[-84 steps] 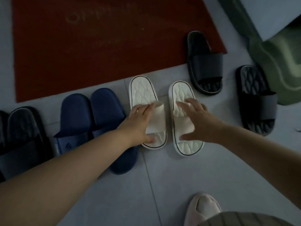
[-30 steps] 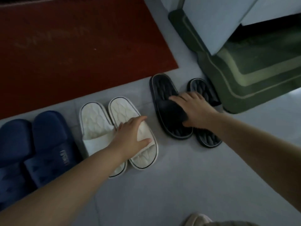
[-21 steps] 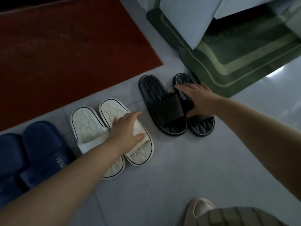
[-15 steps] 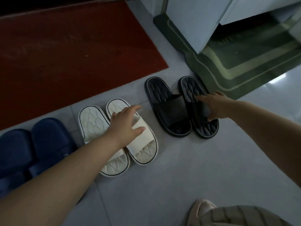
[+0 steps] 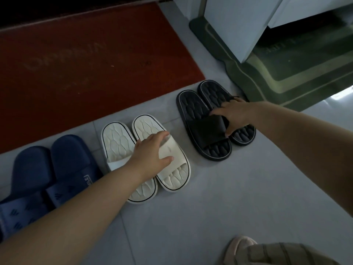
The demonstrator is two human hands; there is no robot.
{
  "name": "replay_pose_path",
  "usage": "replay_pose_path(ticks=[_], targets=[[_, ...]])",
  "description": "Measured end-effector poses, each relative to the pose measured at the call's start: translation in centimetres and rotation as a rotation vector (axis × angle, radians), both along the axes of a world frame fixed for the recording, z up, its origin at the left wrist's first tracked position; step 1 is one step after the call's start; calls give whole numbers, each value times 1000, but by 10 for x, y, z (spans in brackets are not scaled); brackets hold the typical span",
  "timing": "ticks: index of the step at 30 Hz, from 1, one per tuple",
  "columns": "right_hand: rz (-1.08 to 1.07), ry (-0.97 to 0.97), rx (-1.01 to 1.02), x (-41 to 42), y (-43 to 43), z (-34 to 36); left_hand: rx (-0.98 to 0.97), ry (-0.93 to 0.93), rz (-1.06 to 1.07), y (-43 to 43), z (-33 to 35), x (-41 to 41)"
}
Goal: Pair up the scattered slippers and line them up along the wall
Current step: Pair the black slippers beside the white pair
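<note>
Three pairs of slippers lie in a row on the grey floor along the red mat's edge. The blue pair (image 5: 49, 175) is at the left. The white pair (image 5: 122, 146) is in the middle, and my left hand (image 5: 150, 155) lies flat on the strap of the right white slipper (image 5: 172, 173). The black pair (image 5: 200, 119) is at the right. My right hand (image 5: 235, 113) rests across both black straps, thumb on the left black slipper's strap (image 5: 206, 129), fingers on the right black slipper (image 5: 242, 134).
A red doormat (image 5: 86, 64) fills the far left. A green mat (image 5: 286, 73) lies at the far right under a pale cabinet (image 5: 238, 22). My own foot in a beige slipper (image 5: 238, 247) shows at the bottom edge. Grey tile floor (image 5: 229, 197) spreads in front.
My right hand has pushed the two black slippers together side by side and now lies over both straps. My left hand has stayed on the right white slipper.
</note>
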State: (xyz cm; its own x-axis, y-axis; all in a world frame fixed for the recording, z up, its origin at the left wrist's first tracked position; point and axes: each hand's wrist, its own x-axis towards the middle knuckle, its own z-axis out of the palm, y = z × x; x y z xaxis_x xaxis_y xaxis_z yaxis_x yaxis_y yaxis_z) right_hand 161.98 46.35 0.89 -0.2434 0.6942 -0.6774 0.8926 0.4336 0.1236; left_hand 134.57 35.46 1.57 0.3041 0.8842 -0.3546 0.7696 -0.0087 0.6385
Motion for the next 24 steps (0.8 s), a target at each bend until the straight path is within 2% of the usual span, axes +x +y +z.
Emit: replay_pose_path(ticks=[4, 8, 11, 14, 17, 19, 21, 23, 24], targets=[[-122, 90, 64, -4, -10, 12, 0, -6, -1, -1, -1, 1], [-418, 299, 244, 0, -34, 33, -6, -20, 0, 0, -2, -4], [-873, 665, 392, 2, -54, 47, -3, -22, 2, 3, -1, -7], [-1502, 1185, 203, -6, -63, 47, 1, -34, 7, 5, -1, -7], [-1862, 1424, 20, -17, -61, 37, 4, -36, 2, 5, 0, -8], [-2012, 1515, -7, -24, -60, 26, 9, -32, 4, 5, 1, -9], [-2132, 1717, 38, -30, -59, 16, 12, -31, 7, 6, 2, -9], [-2140, 1882, 81, -34, -55, 6, 12, -28, 13, 7, 3, -10], [-2089, 1875, 95, -34, -53, 2, 7, -26, 15, 6, 4, -10]])
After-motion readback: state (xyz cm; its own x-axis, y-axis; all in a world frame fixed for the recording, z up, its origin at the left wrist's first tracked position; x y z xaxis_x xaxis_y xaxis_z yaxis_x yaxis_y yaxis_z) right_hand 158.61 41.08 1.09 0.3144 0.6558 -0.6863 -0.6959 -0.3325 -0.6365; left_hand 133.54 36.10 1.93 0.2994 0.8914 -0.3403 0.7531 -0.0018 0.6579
